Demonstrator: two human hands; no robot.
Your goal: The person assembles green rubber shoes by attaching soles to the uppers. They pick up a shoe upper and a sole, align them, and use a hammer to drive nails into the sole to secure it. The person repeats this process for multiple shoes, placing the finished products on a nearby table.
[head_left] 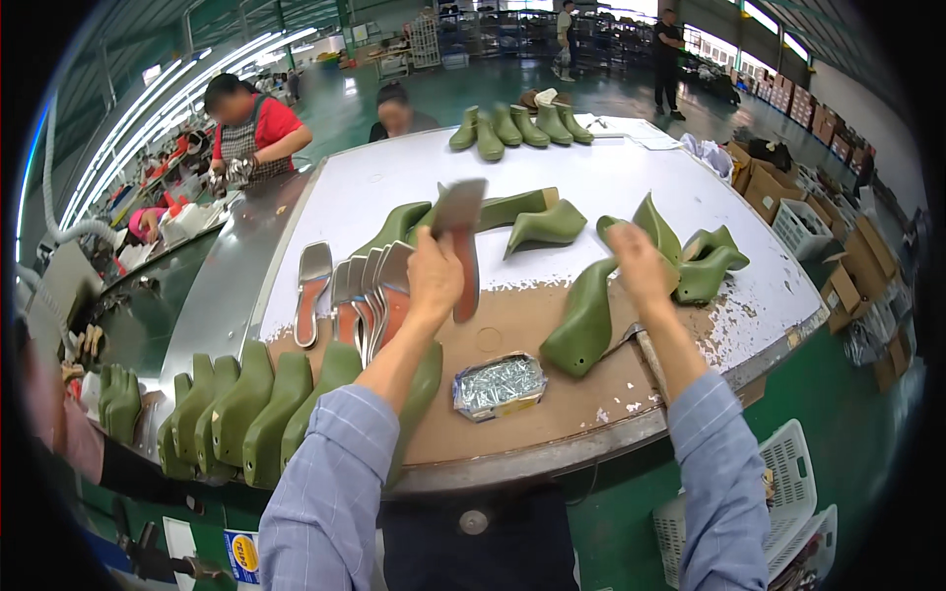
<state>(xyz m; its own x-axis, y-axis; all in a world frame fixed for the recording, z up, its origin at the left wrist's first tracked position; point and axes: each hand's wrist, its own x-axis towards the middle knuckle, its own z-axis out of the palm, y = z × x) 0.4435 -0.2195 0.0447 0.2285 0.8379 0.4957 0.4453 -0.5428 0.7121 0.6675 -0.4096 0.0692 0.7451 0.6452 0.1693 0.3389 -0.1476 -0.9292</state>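
Note:
My left hand is closed around a grey and reddish-brown shoe insole, raised and blurred above the table. Beside that hand, more insoles lie in an overlapping fan, with a single insole further left. My right hand is smeared by motion; its fingers look curled, but their hold is unclear. A green shoe last reaches up to that hand, and another green last lies just behind it. Partly under my right forearm is a wooden-handled hammer.
An open box of nails sits near the front edge. Green lasts line the front left; more lasts lie mid-table and several green boots stand at the back. A person in red works left. White baskets are lower right.

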